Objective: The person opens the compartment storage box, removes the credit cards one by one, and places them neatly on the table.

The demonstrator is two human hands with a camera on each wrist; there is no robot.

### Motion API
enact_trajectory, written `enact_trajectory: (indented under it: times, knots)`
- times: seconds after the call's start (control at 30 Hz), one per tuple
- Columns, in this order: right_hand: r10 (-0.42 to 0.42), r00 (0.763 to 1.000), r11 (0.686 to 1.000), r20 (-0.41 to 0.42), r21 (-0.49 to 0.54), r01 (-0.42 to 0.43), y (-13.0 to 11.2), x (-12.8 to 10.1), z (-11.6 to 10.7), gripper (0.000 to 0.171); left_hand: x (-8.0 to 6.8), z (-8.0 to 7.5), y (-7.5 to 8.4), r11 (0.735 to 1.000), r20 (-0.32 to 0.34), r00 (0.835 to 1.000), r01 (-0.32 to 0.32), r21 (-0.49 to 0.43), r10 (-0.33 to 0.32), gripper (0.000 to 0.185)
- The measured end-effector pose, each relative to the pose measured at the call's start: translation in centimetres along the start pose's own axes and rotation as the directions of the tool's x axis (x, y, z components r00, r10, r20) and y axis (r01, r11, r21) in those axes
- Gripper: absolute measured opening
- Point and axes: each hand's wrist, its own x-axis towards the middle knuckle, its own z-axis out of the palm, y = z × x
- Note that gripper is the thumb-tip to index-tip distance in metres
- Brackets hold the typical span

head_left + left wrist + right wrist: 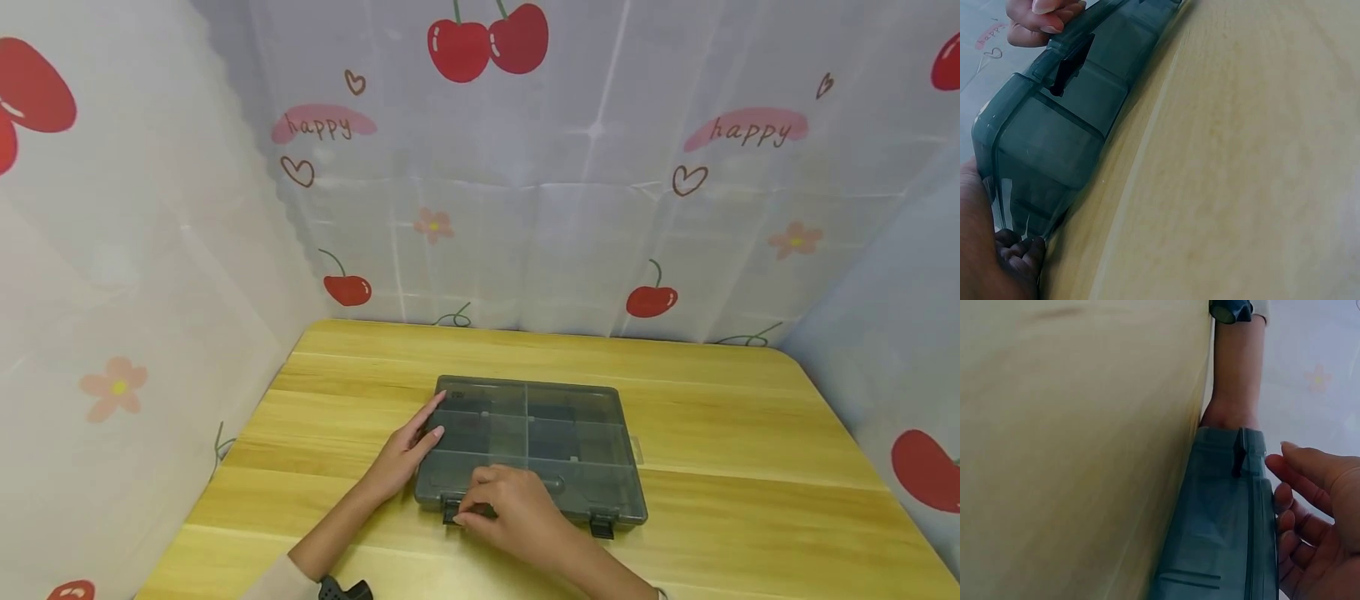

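Observation:
A smoky grey translucent compartment box lies flat on the wooden table with its lid down. My left hand rests against the box's left side, fingers fairly straight; its palm meets the box's corner. My right hand lies over the front edge by the left front latch. Its fingertips touch the lid's rim just past that latch. In the right wrist view the fingers are loosely bent beside the box, and the latch stands free of them.
A second dark latch sits at the box's front right. Cherry-printed sheets wall the table at the back and on both sides. Bare wood spreads around the box. My left forearm shows beyond the box.

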Motion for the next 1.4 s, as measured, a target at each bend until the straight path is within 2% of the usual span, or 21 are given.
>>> enact_trajectory:
  times: [0.23,0.37,0.47,0.6,0.7,0.83,0.93,1.1,1.23,1.4]
  knots:
    - [-0.002,0.999,0.998,0.034,0.056,0.0,0.0,0.2,-0.9,0.011,0.7,0.2,-2.4,1.0,-0.013,1.0,-0.003,0.027,0.003,0.054]
    - [-0.003,0.998,0.997,0.065,0.083,-0.002,-0.2,0.1,-2.0,0.014,0.7,0.2,-2.7,1.0,-0.015,1.0,-0.004,0.013,0.004,0.055]
    - [0.004,0.998,0.997,0.06,0.079,-0.009,-0.2,-0.2,-3.1,0.016,0.6,0.2,-2.0,1.0,-0.017,1.0,-0.002,0.02,0.002,0.055]
    - [0.045,0.999,0.998,0.019,0.033,-0.045,0.2,-0.7,-4.8,0.018,0.4,0.0,0.0,1.0,-0.017,0.999,0.027,-0.002,-0.027,0.056]
    - [0.074,0.997,0.997,-0.026,-0.027,-0.074,0.6,-1.3,-5.9,0.02,0.2,-0.3,1.8,0.996,-0.019,0.996,0.088,-0.004,-0.088,0.057]
    - [0.101,0.99,0.99,-0.096,-0.088,-0.11,1.0,-2.5,-7.3,0.02,-0.2,-0.6,3.0,0.986,-0.012,0.986,0.165,0.033,-0.165,0.058]
    - [0.134,0.981,0.983,-0.141,-0.107,-0.15,1.3,-3.6,-8.1,0.021,-0.6,-0.7,3.3,0.981,-0.007,0.981,0.195,0.013,-0.195,0.059]
    - [0.21,0.958,0.961,-0.194,-0.139,-0.239,1.9,-5.9,-9.0,0.031,-2.0,-0.3,2.3,0.972,-0.025,0.973,0.23,-0.044,-0.231,0.06]
    - [0.287,0.931,0.933,-0.225,-0.153,-0.325,2.5,-7.9,-9.7,0.045,-3.4,0.1,1.6,0.97,-0.035,0.97,0.241,-0.023,-0.242,0.06]
    - [0.389,0.89,0.896,-0.238,-0.125,-0.425,3.2,-10.3,-10.5,0.056,-4.7,0.3,2.4,0.965,-0.027,0.964,0.263,0.008,-0.263,0.061]
